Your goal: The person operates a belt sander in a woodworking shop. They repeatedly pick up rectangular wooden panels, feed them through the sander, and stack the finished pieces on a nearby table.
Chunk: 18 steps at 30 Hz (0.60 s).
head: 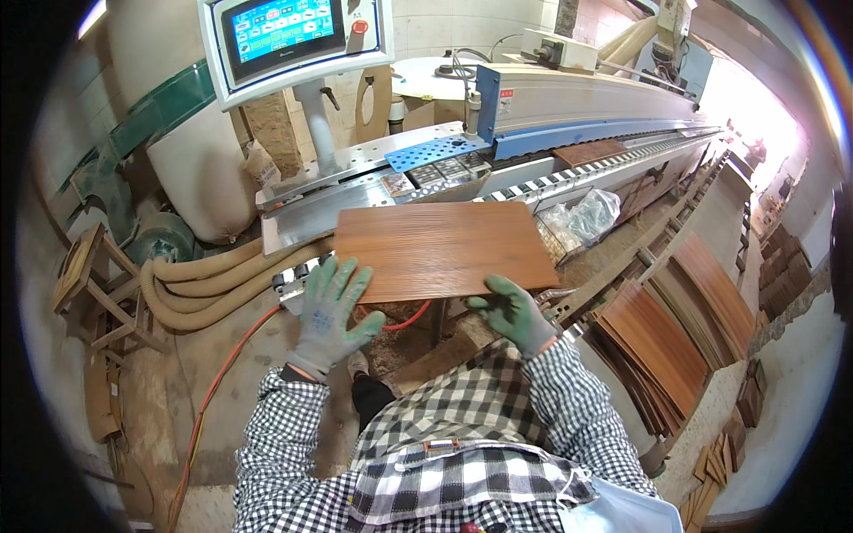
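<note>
A brown wood-grain panel (pixel 440 250) lies level before me at the near side of an edge-banding machine (pixel 586 100). My left hand (pixel 330 320), in a grey and green work glove, is spread wide, its fingers over the panel's near left corner and its thumb apart. At the near right edge is my right hand (pixel 516 313), gloved alike. Its curled fingertips overlap the panel's edge, with the thumb beside that edge. Whether it grips the panel is hidden. Under the panel, the support is mostly covered; some black rollers (pixel 300 273) show by its left corner.
A control panel with a lit screen (pixel 286 30) stands at upper left. Ribbed hoses (pixel 206 286), a wooden stool (pixel 110 293) and a red hose (pixel 220 380) are on the left. Stacked panels (pixel 656 353) lie on the right, near a wire basket (pixel 556 233) with plastic.
</note>
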### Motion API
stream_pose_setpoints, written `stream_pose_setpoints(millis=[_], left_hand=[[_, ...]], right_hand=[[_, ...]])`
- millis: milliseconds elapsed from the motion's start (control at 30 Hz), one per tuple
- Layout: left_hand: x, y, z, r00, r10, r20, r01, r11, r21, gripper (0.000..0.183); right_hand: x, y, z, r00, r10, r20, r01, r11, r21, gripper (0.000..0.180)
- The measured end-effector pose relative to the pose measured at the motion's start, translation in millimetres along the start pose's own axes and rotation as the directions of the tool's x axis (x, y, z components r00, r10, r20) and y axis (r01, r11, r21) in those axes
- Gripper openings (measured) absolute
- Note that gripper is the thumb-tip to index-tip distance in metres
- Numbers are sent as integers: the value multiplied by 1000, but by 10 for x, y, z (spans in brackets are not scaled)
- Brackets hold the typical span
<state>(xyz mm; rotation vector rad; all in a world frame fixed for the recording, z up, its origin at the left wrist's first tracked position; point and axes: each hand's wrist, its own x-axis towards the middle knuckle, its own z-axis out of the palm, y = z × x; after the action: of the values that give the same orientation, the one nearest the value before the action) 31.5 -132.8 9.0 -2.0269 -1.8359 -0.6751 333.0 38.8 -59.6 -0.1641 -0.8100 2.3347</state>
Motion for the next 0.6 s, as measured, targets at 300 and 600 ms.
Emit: stream_pose_setpoints(millis=[300, 600], left_hand=[[-28, -686, 192, 939, -326, -110, 337, 936, 103, 51], [359, -1070, 248, 890, -456, -3, 454, 886, 99, 56]], right_hand=[[560, 245, 441, 996, 61, -64, -58, 997, 40, 53], [-745, 207, 287, 925, -89, -368, -122, 850, -512, 42]])
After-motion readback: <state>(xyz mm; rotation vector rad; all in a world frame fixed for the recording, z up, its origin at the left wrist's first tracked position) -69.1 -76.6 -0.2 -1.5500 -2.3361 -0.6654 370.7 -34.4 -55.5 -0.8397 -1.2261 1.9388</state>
